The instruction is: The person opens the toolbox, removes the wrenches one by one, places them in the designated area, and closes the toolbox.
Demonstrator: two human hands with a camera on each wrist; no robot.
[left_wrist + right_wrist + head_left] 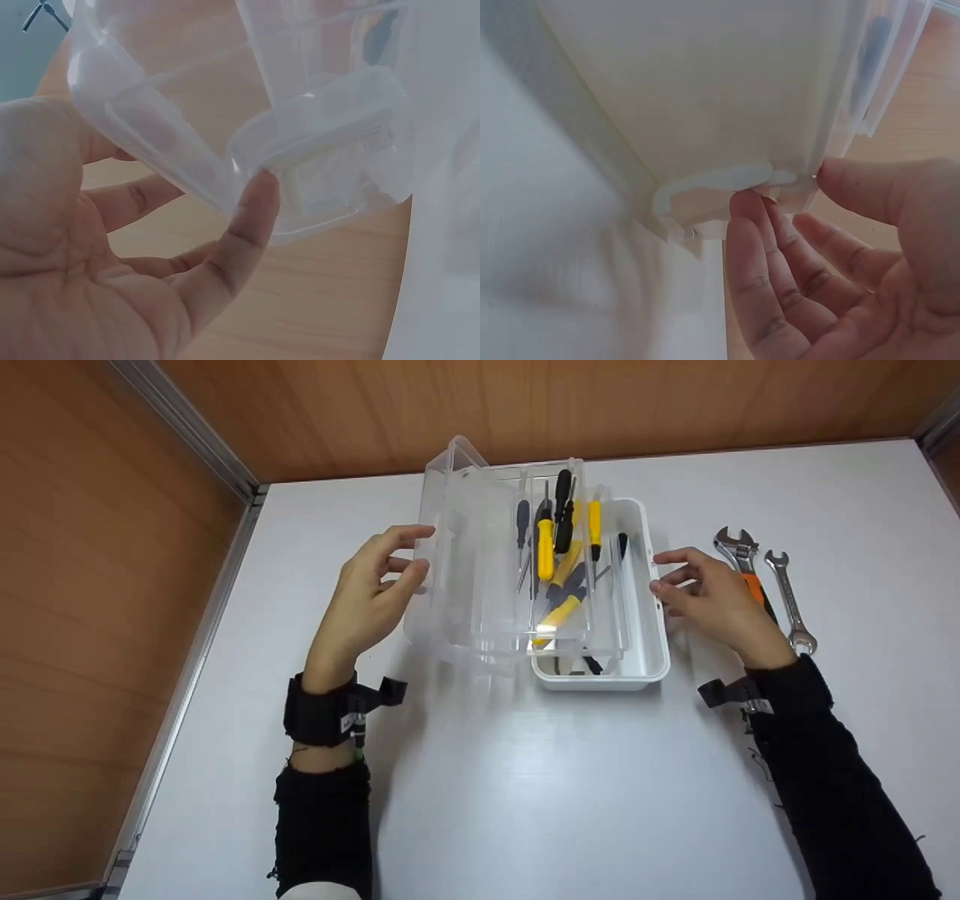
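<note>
clear plastic meets both hands: the left hand [367,596] has its thumb and curled fingers at the outer edge of the raised transparent lid [457,547] of a tool box [645,607], and the left wrist view shows the thumb tip [255,199] pressed against the lid's rounded corner [247,150], while the other fingers go behind the plastic where their grip cannot be made out. the right hand [712,596] has loosely spread fingers at the box's right rim; the right wrist view shows fingertips [746,206] touching under the white lip [720,180] and the thumb at a corner tab, a light touch rather than a clamp. the box sits on the white table [525,795], mid-table between the two hands, its white base open with a clear tray [555,585] swung up over it. only the head view shows what it holds: yellow and black screwdrivers [555,559] lying lengthwise, with tips and a dark tool partly hidden under the tray. only there, too, are the adjustable wrench [739,551] with an orange grip, partly behind the right hand, and an open-ended spanner [787,600] just beside it, to the right of the box. no brand, label or writing can be read on anything. both wrist views are close and hazy through the plastic. black sleeves and wrist straps [330,712] cover the forearms; wooden walls [112,585] surround the table.
</note>
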